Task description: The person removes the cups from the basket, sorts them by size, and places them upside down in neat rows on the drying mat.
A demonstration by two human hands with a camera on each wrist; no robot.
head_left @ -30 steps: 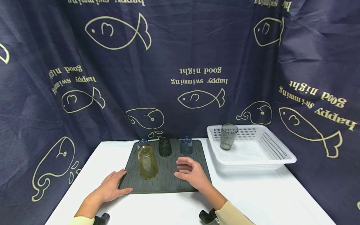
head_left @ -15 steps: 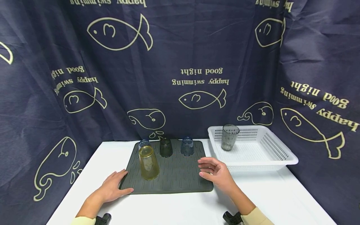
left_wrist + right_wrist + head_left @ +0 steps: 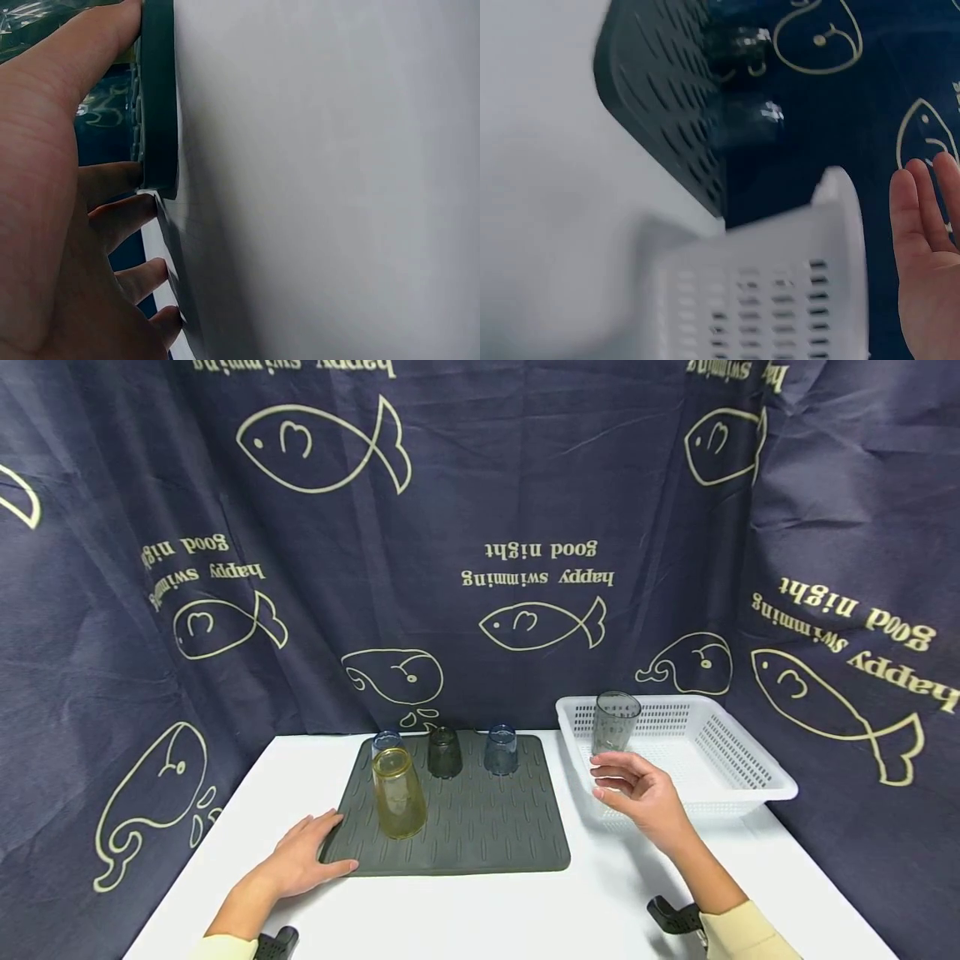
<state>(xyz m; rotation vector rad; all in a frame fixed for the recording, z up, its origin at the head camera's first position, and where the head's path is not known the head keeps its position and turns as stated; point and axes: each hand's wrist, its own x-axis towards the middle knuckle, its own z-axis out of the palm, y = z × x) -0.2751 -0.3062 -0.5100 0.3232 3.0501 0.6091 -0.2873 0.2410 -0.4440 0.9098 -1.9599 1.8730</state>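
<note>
My left hand rests at the front left corner of a dark grey ridged drying mat, thumb and fingers spread along its edge. Over the near left rim of a white plastic basket hovers my right hand, holding nothing, its fingers loosely bent. Just beyond it, a clear grey glass leans inside the basket. On the mat, a tall amber glass stands upside down. Behind are a dark glass, a blue glass and another blue glass, partly hidden by the amber one.
A white table carries the mat and the basket. Dark blue curtain cloth with fish drawings hangs behind and on both sides. The basket stands right of the mat, with a narrow strip of table between them.
My right hand has moved right, from above the mat to the basket's near left rim. The left hand has stayed at the mat's corner, and the glasses have not moved.
</note>
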